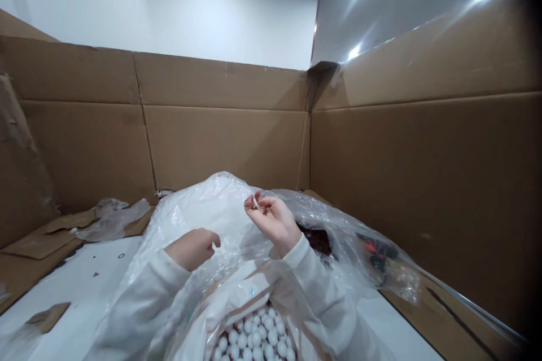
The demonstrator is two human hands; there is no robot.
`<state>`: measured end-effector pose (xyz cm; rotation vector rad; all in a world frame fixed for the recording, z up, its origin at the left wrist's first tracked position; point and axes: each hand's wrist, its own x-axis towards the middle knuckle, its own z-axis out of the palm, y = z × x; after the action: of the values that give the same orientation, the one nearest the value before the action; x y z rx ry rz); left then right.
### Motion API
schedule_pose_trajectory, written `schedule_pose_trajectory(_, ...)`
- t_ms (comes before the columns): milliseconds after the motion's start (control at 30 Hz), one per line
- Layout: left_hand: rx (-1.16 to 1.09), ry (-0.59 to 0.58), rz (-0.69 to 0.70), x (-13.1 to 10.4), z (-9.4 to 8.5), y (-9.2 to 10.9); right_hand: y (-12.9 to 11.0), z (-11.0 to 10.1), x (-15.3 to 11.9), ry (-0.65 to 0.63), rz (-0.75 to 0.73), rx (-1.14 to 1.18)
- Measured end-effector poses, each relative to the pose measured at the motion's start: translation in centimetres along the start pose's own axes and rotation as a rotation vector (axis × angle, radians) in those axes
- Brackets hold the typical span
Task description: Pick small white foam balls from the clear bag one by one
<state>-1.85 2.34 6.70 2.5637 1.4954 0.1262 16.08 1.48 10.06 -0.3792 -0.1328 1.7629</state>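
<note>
My right hand (276, 219) is turned palm up over a large clear plastic bag (220, 197). Several tiny dark red pieces (265, 211) lie on its half-curled fingers. My left hand (193, 248) hangs lower and to the left, apart from the right one, fingers bent in and the index finger toward the right hand. Whatever its fingertips may pinch is too small or hidden. Below both hands, close to me, an opened white plastic bag (237, 293) holds many small white balls (256, 338). Dark brown-red stuff (317, 240) shows through clear plastic beside my right wrist.
Tall cardboard walls (228, 141) enclose the work surface at the back and sides. A white board (105, 271) bears a small ring (121, 256) and a tiny dark red piece (95, 274). Crumpled plastic (114, 220) lies back left; red and black items (376, 254) sit under plastic at right.
</note>
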Motion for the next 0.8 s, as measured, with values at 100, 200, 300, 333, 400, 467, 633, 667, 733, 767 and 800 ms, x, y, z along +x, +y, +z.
schedule_pose_trajectory(100,-0.025,-0.043,-0.043,2.3,2.5,-2.4,0.3,0.3,-0.3,0.0,0.009,0.048)
schedule_pose_trajectory(200,0.025,0.017,-0.063,3.5,4.1,-3.3,0.4,0.5,-0.5,-0.069,0.0,-0.049)
schedule_pose_trajectory(300,0.077,0.01,-0.077,3.8,4.7,-2.9,0.6,0.7,-0.8,-0.118,-0.001,-0.097)
schedule_pose_trajectory(333,0.087,0.008,-0.081,3.8,4.6,-2.7,0.7,0.7,-0.9,-0.119,0.003,-0.084)
schedule_pose_trajectory(400,0.102,0.01,-0.091,3.7,4.5,-2.3,0.8,0.9,-1.1,-0.113,0.003,-0.047)
schedule_pose_trajectory(467,0.114,0.006,-0.103,3.6,4.2,-2.1,1.0,1.0,-1.2,-0.129,-0.007,-0.031)
schedule_pose_trajectory(633,0.126,0.005,-0.109,3.5,3.7,-2.3,1.3,1.1,-1.4,-0.238,0.064,0.027)
schedule_pose_trajectory(667,0.118,0.018,-0.1,3.3,3.5,-2.3,1.4,1.0,-1.4,-0.264,0.08,0.033)
schedule_pose_trajectory(733,0.072,0.07,-0.063,3.0,2.9,-1.9,1.5,0.7,-1.5,-0.316,0.092,0.012)
schedule_pose_trajectory(767,0.035,0.11,-0.036,2.7,2.5,-1.6,1.6,0.6,-1.5,-0.337,0.092,-0.014)
schedule_pose_trajectory(800,-0.01,0.158,-0.006,2.4,1.9,-1.2,1.6,0.4,-1.4,-0.354,0.093,-0.047)
